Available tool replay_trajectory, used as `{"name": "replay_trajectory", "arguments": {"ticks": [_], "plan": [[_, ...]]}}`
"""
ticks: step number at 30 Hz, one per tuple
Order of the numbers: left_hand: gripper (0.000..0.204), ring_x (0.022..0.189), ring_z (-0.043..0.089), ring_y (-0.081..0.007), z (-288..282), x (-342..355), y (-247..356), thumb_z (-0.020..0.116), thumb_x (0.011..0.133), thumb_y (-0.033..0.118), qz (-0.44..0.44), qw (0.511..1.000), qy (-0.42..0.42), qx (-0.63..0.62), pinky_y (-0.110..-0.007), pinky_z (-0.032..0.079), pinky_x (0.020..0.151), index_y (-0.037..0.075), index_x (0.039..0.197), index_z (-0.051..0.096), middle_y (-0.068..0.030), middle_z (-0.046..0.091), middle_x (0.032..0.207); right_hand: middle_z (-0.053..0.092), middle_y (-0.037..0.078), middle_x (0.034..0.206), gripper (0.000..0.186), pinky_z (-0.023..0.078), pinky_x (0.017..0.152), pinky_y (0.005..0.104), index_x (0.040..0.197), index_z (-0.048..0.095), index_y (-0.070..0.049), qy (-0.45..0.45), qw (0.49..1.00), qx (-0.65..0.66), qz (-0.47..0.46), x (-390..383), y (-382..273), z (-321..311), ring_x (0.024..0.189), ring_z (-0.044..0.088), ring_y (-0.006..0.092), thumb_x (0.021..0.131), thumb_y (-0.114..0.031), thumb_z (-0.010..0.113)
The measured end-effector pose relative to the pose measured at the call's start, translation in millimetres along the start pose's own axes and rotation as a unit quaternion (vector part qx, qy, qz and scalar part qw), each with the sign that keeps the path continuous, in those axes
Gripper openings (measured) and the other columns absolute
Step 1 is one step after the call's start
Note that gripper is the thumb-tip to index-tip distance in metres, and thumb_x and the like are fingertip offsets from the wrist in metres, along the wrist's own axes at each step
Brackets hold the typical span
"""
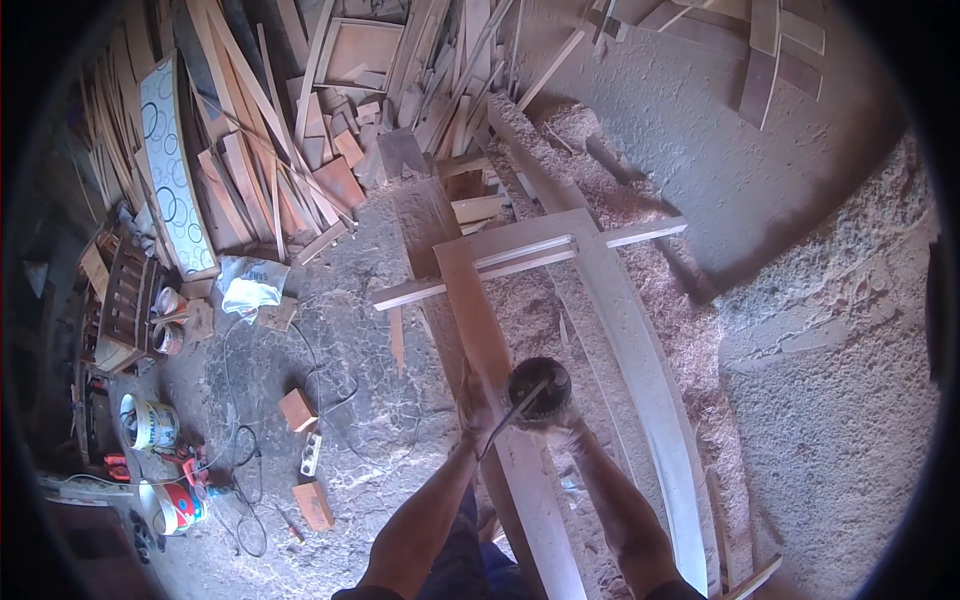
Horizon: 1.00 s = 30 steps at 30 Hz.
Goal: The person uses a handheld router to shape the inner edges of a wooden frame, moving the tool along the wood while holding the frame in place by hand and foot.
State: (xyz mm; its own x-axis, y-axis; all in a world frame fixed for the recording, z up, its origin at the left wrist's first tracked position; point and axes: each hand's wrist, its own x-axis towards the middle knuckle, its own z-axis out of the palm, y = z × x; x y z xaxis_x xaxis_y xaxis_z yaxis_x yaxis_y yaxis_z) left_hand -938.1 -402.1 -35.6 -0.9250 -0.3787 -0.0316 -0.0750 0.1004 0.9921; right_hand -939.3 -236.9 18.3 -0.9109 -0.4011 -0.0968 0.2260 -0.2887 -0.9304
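A corded power tool with a round black top stands on the left board of a large wooden frame. My left hand is closed at the tool's left side, with the dark cord running across the wrist. On the right side, my right hand is closed against the tool; its fingers are partly hidden. The board is reddish-brown ahead of the tool and pale behind it. A curved side member and a top piece belong to the same frame, and a crosswise batten sits near its far end. The tool's underside is out of sight.
Wood shavings lie right of the frame, by a rough wall. Offcuts and planks are piled far left. Left on the floor are buckets, a wooden crate, a white bag, bricks and loose cords.
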Motion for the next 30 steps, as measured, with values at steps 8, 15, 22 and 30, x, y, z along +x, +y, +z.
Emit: {"name": "replay_trajectory", "arguments": {"ticks": [8,15,22,30], "plan": [[0.048,0.115,0.059,-0.0242,3,-2,-4,0.043,0.108,0.034,0.013,1.0,0.0,0.014,-0.037,0.045,0.099,0.0,0.142,0.049,-0.0175,0.062,0.124,0.051,0.013,0.144,0.094,0.054,0.102,0.0495,0.15,0.038,-0.01,-0.032,0.948,0.301,0.103,36,16,-16,0.127,0.055,0.032,0.072,-0.025,0.089],[0.047,0.113,0.06,-0.024,-4,-4,-14,0.043,0.108,0.033,0.023,0.999,0.005,0.032,-0.037,0.046,0.097,0.0,0.14,0.05,-0.0178,0.063,0.121,0.059,0.006,0.134,0.053,0.053,0.09,0.0536,0.134,0.058,-0.019,0.099,0.888,0.388,0.226,73,2,0,0.117,0.059,0.0282,0.095,-0.055,0.057],[0.045,0.11,0.061,-0.0237,-4,-6,-20,0.043,0.108,0.031,0.039,0.998,-0.002,0.041,-0.037,0.047,0.095,0.0,0.139,0.051,-0.018,0.064,0.119,0.055,0.008,0.139,0.087,0.055,0.093,0.0468,0.145,0.046,-0.014,-0.046,0.998,0.04,0.017,107,20,-21,0.12,0.058,0.0274,0.073,-0.045,0.084],[0.042,0.093,0.053,-0.0143,-16,-5,-35,0.045,0.107,0.028,0.064,0.993,-0.072,-0.062,-0.03,0.045,0.082,-0.002,0.136,0.05,-0.0062,0.058,0.105,0.063,0.006,0.13,0.07,0.054,0.099,0.0332,0.136,0.052,-0.008,-0.059,0.984,0.17,-0.014,144,4,-5,0.116,0.062,0.0182,0.074,0.001,0.083]]}}
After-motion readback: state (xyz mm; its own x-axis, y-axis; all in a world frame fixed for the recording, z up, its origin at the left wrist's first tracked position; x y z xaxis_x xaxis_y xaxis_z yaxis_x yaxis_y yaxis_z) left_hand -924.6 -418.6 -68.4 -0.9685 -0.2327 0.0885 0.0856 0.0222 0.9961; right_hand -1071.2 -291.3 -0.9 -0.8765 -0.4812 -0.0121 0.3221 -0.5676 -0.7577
